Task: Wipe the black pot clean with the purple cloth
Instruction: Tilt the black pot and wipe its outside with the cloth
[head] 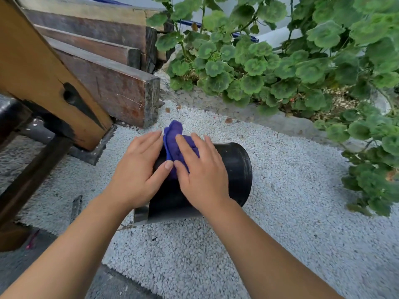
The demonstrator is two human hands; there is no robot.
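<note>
Lying on its side on the white gravel (280,201), the black pot (235,167) is being steadied by the left hand (138,171), fingers spread flat; the right hand (203,171) is pressing the purple cloth (174,143) onto it with extended fingers.

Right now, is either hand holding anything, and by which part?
The left hand steadies the black pot by its side wall. The right hand presses the purple cloth flat onto the pot's upper side, fingers straight.

My hands (138,169) cover much of the black pot (235,169) and the purple cloth (174,145). At nine o'clock, the wooden beam (43,72) runs off the edge.
</note>
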